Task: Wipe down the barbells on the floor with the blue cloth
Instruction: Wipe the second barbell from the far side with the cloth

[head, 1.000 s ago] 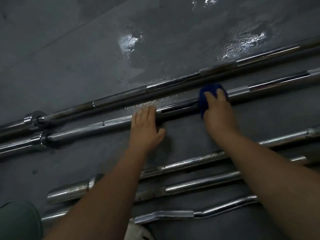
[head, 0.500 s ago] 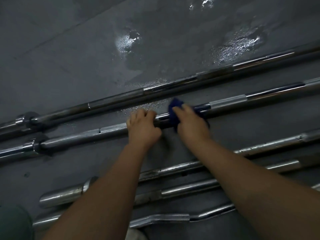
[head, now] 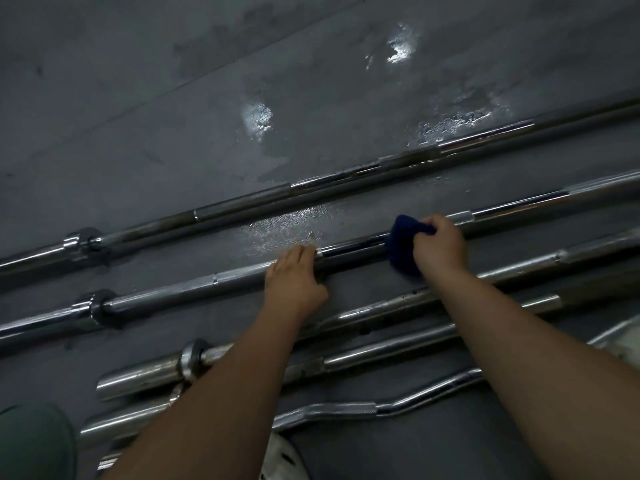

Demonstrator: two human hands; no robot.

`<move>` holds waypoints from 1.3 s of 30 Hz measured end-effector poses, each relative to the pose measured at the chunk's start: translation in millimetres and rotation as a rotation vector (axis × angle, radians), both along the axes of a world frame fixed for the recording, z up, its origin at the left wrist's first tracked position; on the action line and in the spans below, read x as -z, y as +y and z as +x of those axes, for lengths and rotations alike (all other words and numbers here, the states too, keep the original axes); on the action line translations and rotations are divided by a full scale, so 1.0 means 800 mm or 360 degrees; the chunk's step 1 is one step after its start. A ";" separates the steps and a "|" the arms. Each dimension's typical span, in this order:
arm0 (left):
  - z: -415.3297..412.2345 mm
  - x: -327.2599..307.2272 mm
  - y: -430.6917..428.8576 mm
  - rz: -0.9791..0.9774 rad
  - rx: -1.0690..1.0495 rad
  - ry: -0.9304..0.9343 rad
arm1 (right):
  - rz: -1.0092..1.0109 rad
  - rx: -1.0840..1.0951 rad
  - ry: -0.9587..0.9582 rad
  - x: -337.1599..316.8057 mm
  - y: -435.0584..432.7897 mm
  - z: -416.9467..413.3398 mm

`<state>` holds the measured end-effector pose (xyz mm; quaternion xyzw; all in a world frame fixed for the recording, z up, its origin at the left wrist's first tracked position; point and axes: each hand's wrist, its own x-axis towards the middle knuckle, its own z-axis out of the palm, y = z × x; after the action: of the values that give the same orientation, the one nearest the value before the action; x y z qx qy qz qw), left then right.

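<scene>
The cloth (head: 401, 245) is bunched round the second bar (head: 173, 289) at mid-shaft on the floor (head: 138, 133) and gripped there by the right hand (head: 440, 247). The bar is clasped just beside it by the left hand (head: 294, 276). Wiping is judged part done, with the nearer bars (head: 381, 348) likely left.

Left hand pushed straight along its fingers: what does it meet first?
The left hand grips the second chrome barbell; beyond lies wet grey floor, then probably the farthest chrome barbell. Depth unclear.

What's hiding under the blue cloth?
A barbell passes beneath the blue cloth, which the right hand grips. The covered stretch of bar can't be seen.
</scene>
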<state>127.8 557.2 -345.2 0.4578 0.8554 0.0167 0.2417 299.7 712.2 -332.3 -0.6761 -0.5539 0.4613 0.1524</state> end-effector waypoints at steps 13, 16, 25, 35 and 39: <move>0.039 -0.042 -0.071 -0.0274 0.0124 -0.0144 | -0.0325 0.0127 0.0662 -0.072 -0.114 0.048; 0.053 -0.060 -0.100 -0.0254 0.0100 -0.0092 | -0.0316 0.0157 0.0748 -0.095 -0.135 0.051; 0.053 -0.165 -0.196 0.0164 0.0001 0.0302 | -0.0233 -0.0049 0.0910 -0.186 -0.230 0.037; 0.051 -0.298 -0.290 0.0495 -0.0061 0.0420 | 0.0084 -0.0397 0.0895 -0.322 -0.337 0.031; 0.044 -0.311 -0.317 0.0449 -0.0114 0.0446 | 0.0103 -0.0424 0.0952 -0.337 -0.353 0.029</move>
<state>163.3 303.6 -96.5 0.4542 0.8856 0.0811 0.0528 322.9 429.4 -62.6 -0.4271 -0.5826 0.6375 0.2678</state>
